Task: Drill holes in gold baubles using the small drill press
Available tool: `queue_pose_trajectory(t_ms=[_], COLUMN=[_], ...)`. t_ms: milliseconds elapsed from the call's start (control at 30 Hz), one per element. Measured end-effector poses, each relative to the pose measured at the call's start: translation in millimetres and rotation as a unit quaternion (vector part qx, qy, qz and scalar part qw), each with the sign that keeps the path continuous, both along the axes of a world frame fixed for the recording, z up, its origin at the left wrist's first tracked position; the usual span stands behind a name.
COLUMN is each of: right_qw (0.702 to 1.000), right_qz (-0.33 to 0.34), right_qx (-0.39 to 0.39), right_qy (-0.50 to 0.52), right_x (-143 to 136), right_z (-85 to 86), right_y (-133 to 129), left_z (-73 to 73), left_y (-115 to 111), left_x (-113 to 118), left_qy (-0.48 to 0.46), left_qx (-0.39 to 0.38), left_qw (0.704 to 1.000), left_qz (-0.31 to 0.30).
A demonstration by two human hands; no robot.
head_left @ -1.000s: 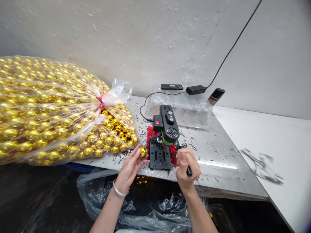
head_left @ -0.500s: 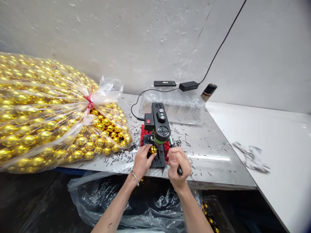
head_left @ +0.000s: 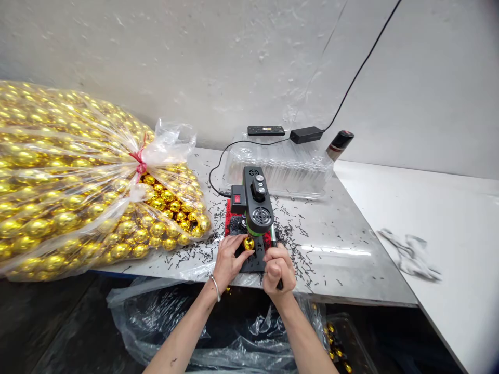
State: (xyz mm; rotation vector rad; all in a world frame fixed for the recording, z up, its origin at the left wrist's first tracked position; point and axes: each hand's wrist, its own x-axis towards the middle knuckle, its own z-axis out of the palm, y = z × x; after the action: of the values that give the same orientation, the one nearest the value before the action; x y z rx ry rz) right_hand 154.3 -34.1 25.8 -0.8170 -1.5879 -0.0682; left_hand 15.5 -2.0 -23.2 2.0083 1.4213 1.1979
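Observation:
Between the thumb and fingers of my left hand [head_left: 230, 257] is a shiny gold ball [head_left: 248, 243], held under the head of a small black bench drill press [head_left: 258, 205]. The ball sits over the machine's black base [head_left: 255, 262]. My right hand [head_left: 279, 270] is wrapped round the black-gripped lever [head_left: 273, 239] at the machine's right side. The drill's tip is hidden beneath its head, so I cannot tell whether it touches the ball. A red mat [head_left: 228, 210] lies under the machine.
A big clear bag of gold balls [head_left: 66, 208] fills the left. Behind the machine are stacked clear plastic trays [head_left: 280, 171], a power adapter [head_left: 306, 135] and a dark can [head_left: 340, 144]. White gloves [head_left: 409, 254] lie right. Below the edge hangs a plastic sheet [head_left: 156, 322]; black shavings litter the table.
My right hand has moved left and slightly down with the lever, closer to the machine. My left hand and the ball have shifted slightly right. The view has tilted a little.

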Motion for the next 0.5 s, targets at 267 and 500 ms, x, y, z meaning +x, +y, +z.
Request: queue_pose_trajectory(t_ms=[267, 500], right_qw=[1.000, 0.998], right_qz=[0.005, 0.008], right_qx=[0.007, -0.042], right_qy=[-0.004, 0.055], right_x=[-0.5, -4.0], right_z=[-16.1, 38.1], right_y=[6.1, -2.5], left_z=[2.2, 10.5], left_y=[0.0, 2.1], left_x=[-1.2, 0.0], left_qy=[-0.009, -0.012], left_qx=[0.000, 0.013], left_qw=[1.000, 1.000], left_qz=[-0.014, 0.000])
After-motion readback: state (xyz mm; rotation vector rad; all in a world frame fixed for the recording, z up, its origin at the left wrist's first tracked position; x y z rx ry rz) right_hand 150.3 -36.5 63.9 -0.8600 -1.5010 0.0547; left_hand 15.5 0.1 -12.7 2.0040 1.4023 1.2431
